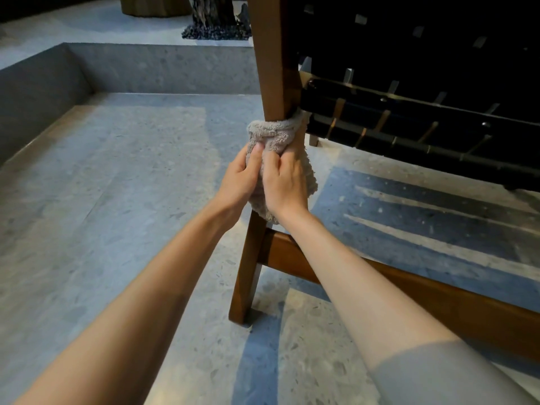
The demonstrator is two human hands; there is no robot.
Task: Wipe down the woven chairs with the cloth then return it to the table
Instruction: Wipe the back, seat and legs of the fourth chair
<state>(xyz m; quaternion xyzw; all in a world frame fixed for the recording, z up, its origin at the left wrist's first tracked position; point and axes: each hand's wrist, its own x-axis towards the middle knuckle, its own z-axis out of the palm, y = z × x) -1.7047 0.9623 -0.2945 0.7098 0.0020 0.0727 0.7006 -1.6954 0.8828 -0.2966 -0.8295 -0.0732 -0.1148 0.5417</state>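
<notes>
A beige terry cloth (273,135) is wrapped round the brown wooden leg (274,68) of a woven chair, just below where the black woven seat (409,118) meets it. My left hand (239,176) grips the cloth from the left, thumb on top. My right hand (285,179) grips it from the right, fingers curled into the fabric. A loose end of the cloth hangs below my right hand. The leg continues down to the floor, joined by a wooden crossbar (438,293).
Grey terrazzo floor (117,200) lies to the left of the chair. A raised stone step (160,68) runs along the back and left. Beyond it stand a dark object on black pebbles (216,32) and a wooden base (155,5). No table is in view.
</notes>
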